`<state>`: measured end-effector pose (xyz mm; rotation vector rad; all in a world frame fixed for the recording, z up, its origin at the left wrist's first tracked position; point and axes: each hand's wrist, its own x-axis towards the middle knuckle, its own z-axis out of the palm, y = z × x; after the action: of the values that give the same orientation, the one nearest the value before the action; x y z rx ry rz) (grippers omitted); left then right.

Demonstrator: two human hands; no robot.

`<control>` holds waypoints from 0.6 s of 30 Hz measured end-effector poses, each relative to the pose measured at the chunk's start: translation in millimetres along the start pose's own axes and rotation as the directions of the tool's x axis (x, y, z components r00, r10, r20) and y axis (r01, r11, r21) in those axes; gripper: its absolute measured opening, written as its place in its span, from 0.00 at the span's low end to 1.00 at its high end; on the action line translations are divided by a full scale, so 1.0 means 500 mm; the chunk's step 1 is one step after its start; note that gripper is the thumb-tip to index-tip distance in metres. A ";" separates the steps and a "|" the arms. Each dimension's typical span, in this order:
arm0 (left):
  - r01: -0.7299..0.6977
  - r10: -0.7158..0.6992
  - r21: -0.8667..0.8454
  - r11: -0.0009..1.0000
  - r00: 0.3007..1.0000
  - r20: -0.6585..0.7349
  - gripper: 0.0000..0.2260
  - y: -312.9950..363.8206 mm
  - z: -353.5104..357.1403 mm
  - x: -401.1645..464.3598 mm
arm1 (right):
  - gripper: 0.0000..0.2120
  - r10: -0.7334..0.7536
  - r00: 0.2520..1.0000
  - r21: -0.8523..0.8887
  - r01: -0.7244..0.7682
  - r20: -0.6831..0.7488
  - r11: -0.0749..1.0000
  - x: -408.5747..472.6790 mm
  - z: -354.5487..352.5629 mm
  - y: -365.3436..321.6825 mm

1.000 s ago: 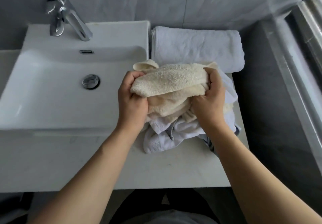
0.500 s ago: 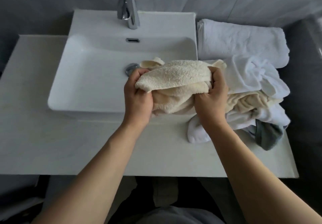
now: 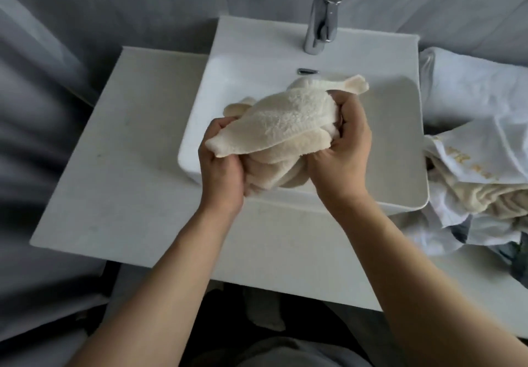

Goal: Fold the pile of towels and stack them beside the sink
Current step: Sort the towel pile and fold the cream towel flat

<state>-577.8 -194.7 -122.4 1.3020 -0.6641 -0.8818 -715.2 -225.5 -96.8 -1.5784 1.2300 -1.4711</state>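
Over the white rectangular ceramic sink (image 3: 285, 38), both hands held a bunched cream terry towel (image 3: 288, 126) in the air, above the basin's left half. Left hand (image 3: 221, 163) gripped its lower left end, its fingers curled under the cloth and mostly hidden by it. Right hand (image 3: 341, 149) clutched the upper right end, fingers wrapped into the folds, one corner poking out beyond them. How the towel was folded could not be made out. Beside the sink, on the white worktop (image 3: 120, 166), lay a crumpled pile of white, cream and grey towels (image 3: 483, 183), cut off by the right edge. Behind it sat a rolled white towel (image 3: 471, 86), also partly out of view. A chrome tap (image 3: 323, 15) stood at the rear, its top cropped.
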 end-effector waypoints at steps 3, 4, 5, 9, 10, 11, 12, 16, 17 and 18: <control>0.089 -0.095 -0.163 0.983 0.995 -0.031 0.04 0.023 -0.082 0.050 | 0.13 -0.133 0.988 -0.032 0.135 0.079 0.990 -0.009 0.109 -0.032; 0.094 -0.102 -0.188 0.978 0.994 -0.034 0.07 0.029 -0.114 0.067 | 0.14 -0.169 0.980 -0.028 0.173 0.101 0.985 -0.011 0.147 -0.041; 0.084 -0.094 -0.193 0.978 0.995 -0.041 0.09 0.034 -0.156 0.088 | 0.14 -0.200 0.973 -0.021 0.204 0.116 0.979 -0.015 0.196 -0.051; 0.057 -0.071 -0.145 0.988 0.993 -0.094 0.07 0.055 -0.295 0.155 | 0.14 -0.222 0.967 -0.028 0.227 0.129 0.973 -0.030 0.355 -0.083; 0.049 -0.063 -0.122 0.991 0.992 -0.111 0.07 0.056 -0.335 0.172 | 0.14 -0.214 0.966 -0.034 0.221 0.143 0.975 -0.037 0.396 -0.090; 0.044 -0.055 -0.092 0.995 0.990 -0.128 0.06 0.056 -0.373 0.187 | 0.14 -0.208 0.965 -0.046 0.218 0.161 0.975 -0.043 0.433 -0.094; 0.044 -0.053 -0.063 0.997 0.988 -0.147 0.05 0.054 -0.410 0.199 | 0.14 -0.200 0.963 -0.054 0.213 0.183 0.975 -0.049 0.466 -0.096; 0.041 -0.036 0.012 0.999 0.962 -0.270 0.10 0.051 -0.509 0.221 | 0.13 -0.166 0.944 -0.028 0.182 0.286 0.983 -0.062 0.576 -0.094; 0.027 -0.021 0.018 0.999 0.951 -0.310 0.10 0.050 -0.526 0.223 | 0.13 -0.161 0.937 -0.018 0.175 0.310 0.984 -0.065 0.598 -0.089; 0.012 -0.003 0.025 1.000 0.940 -0.341 0.10 0.047 -0.541 0.227 | 0.13 -0.159 0.929 -0.017 0.175 0.333 0.984 -0.069 0.620 -0.082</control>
<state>-289.1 -147.5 -151.8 1.4393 -0.3980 -0.6315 -401.9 -221.7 -122.7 -1.9108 0.9606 -1.2165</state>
